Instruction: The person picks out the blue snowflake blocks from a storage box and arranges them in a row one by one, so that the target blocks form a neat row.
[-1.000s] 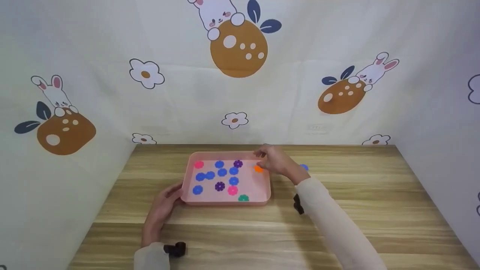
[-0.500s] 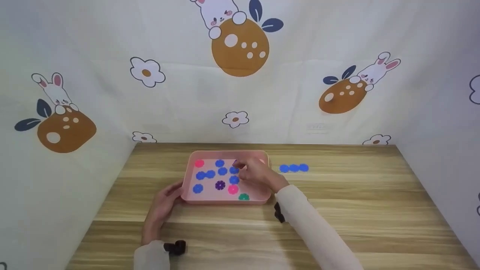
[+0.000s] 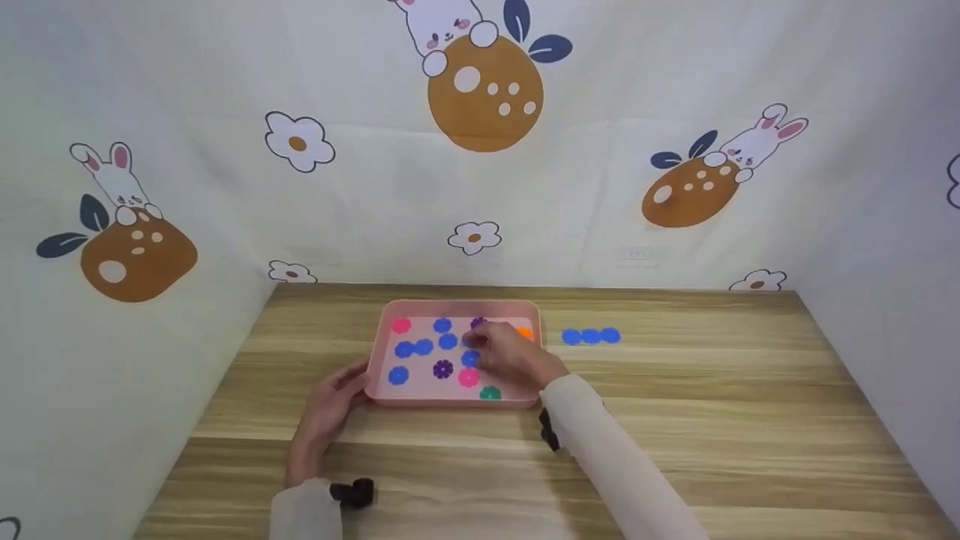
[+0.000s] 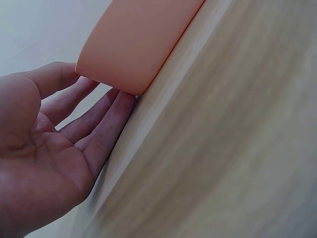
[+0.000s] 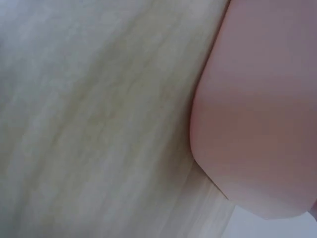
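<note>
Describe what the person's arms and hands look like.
The left sleeve and right sleeve are long, plain and off-white. A small black gadget sticks out beside each. The left hand and right hand are bare, without gloves.

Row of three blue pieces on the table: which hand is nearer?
Right. The right hand is over the pink tray, left of the blue row; the left hand touches the tray's left side, farther away.

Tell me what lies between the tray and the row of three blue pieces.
Only a strip of bare tabletop lies between the tray and the blue row; the head view shows it.
</note>
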Available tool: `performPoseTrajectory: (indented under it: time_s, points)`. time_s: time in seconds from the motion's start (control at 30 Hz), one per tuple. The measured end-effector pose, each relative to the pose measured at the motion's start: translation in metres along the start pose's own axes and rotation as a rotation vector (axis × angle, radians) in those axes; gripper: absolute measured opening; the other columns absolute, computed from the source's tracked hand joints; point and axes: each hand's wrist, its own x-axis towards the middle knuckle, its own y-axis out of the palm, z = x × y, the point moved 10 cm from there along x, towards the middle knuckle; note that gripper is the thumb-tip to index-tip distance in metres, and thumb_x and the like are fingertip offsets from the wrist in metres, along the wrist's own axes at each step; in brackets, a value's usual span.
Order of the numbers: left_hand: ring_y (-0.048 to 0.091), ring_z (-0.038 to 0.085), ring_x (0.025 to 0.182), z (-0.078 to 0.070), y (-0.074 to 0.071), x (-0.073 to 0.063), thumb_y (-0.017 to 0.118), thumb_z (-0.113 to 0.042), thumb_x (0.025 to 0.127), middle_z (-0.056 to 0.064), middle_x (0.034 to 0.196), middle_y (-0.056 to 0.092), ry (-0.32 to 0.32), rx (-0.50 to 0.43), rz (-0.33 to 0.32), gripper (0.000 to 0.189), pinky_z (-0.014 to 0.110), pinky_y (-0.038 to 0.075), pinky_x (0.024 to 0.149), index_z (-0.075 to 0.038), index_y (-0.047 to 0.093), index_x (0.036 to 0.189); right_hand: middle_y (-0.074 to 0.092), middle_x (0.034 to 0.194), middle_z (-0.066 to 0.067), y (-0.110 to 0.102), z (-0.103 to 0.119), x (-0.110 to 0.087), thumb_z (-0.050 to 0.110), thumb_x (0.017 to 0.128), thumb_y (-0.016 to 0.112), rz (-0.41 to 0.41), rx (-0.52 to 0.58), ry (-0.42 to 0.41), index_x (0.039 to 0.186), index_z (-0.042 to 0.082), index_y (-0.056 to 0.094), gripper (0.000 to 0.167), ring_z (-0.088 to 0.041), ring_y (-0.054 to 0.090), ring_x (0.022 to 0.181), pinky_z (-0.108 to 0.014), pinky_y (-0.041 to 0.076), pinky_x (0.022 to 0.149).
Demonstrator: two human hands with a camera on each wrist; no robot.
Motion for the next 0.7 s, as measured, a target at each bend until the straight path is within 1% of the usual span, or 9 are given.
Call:
performPoseTrajectory:
  time_s: [0.1, 0.17, 0.2, 0.37, 0.53, 0.7]
  points:
    - [0.063, 0.021, 0.122, -0.0027, 0.0002, 0.0014, 0.053, -0.016, 0.104, 0.019, 0.149, 0.053, 0.020, -0.023, 0.000, 0.043, 0.027, 0.058, 0.097, -0.005, 0.051, 0.145, 0.063, 0.137, -0.001, 0.0004, -0.0004, 0.0008, 0.007, 0.094, 0.067, -0.014, -0.007, -0.003, 0.139, 0.012, 0.059, 0.046, -0.018, 0.058, 0.128, -0.039, 0.048, 0.113]
    - [0.064, 0.020, 0.118, -0.0038, 0.0008, 0.0017, 0.052, -0.013, 0.104, 0.021, 0.147, 0.053, 0.028, -0.034, 0.002, 0.042, 0.026, 0.059, 0.094, -0.003, 0.051, 0.145, 0.064, 0.136, -0.001, 0.0008, -0.0005, 0.0014, 0.007, 0.094, 0.068, -0.019, -0.016, -0.011, 0.138, 0.012, 0.060, 0.045, -0.017, 0.059, 0.127, -0.038, 0.049, 0.112]
    - [0.064, 0.019, 0.119, -0.0031, 0.0011, 0.0020, 0.052, -0.015, 0.104, 0.020, 0.147, 0.053, 0.022, -0.024, 0.005, 0.042, 0.026, 0.059, 0.095, -0.004, 0.051, 0.145, 0.065, 0.135, 0.000, 0.0010, -0.0013, 0.0016, 0.008, 0.093, 0.068, -0.018, -0.013, -0.009, 0.138, 0.013, 0.060, 0.046, -0.017, 0.059, 0.126, -0.038, 0.050, 0.112]
    - [0.060, 0.025, 0.128, -0.0014, 0.0016, 0.0019, 0.052, -0.020, 0.105, 0.016, 0.150, 0.053, 0.003, 0.016, 0.007, 0.043, 0.032, 0.056, 0.103, -0.009, 0.051, 0.146, 0.067, 0.130, 0.000, 0.0011, -0.0030, 0.0007, 0.008, 0.093, 0.070, -0.006, -0.004, -0.006, 0.135, 0.015, 0.063, 0.043, -0.015, 0.061, 0.119, -0.038, 0.051, 0.110]
    - [0.057, 0.027, 0.132, -0.0008, 0.0014, 0.0016, 0.053, -0.023, 0.105, 0.015, 0.151, 0.051, -0.006, 0.019, 0.007, 0.044, 0.035, 0.053, 0.108, -0.009, 0.051, 0.147, 0.067, 0.125, 0.003, 0.0030, -0.0047, 0.0004, 0.009, 0.091, 0.072, 0.010, 0.012, 0.025, 0.133, 0.016, 0.064, 0.044, -0.015, 0.060, 0.112, -0.038, 0.053, 0.108]
    - [0.056, 0.027, 0.133, -0.0006, 0.0008, 0.0008, 0.053, -0.024, 0.105, 0.014, 0.152, 0.051, -0.010, 0.025, 0.004, 0.044, 0.037, 0.051, 0.110, -0.011, 0.050, 0.147, 0.067, 0.120, 0.004, 0.0039, -0.0058, 0.0010, 0.012, 0.087, 0.077, -0.006, 0.019, 0.057, 0.133, 0.016, 0.063, 0.048, -0.015, 0.060, 0.108, -0.038, 0.054, 0.106]
